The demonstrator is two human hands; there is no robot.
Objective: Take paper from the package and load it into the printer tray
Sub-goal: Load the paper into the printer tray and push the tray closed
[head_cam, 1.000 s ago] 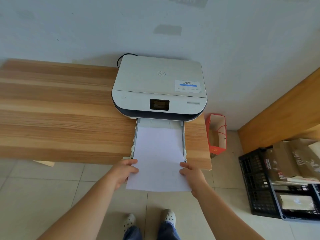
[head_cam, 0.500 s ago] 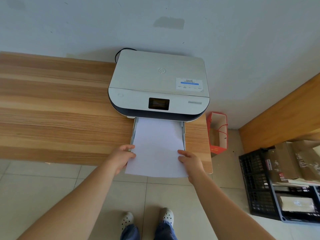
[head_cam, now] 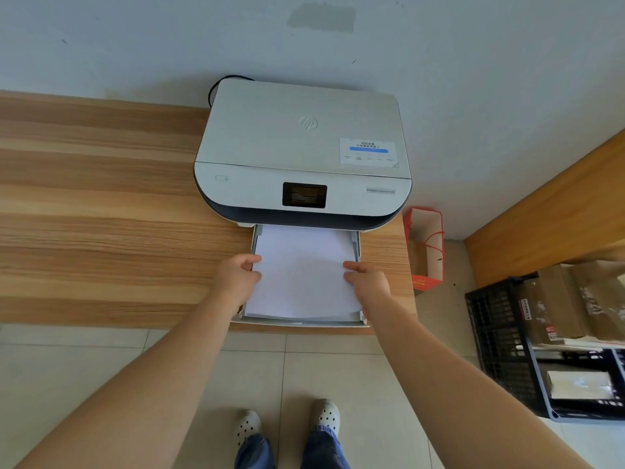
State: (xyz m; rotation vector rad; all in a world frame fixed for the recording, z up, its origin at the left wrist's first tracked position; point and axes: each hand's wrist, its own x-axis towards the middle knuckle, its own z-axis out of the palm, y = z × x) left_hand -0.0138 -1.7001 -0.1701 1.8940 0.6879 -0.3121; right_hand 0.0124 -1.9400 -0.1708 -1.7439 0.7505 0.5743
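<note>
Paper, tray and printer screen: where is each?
paper (head_cam: 304, 275): head view, middle of the top sheet.
tray (head_cam: 304, 322): head view, its front lip.
screen (head_cam: 304, 195): head view, centre of the dark panel.

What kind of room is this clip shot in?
Probably a small office or home workspace: a white printer sits on a wooden desk against a plain wall, with black crates of boxed goods on the tiled floor.

My arms are bare to past the elbow, no sleeves showing. I wear blue jeans (head_cam: 324, 450) and white perforated clogs (head_cam: 325, 416).
</note>
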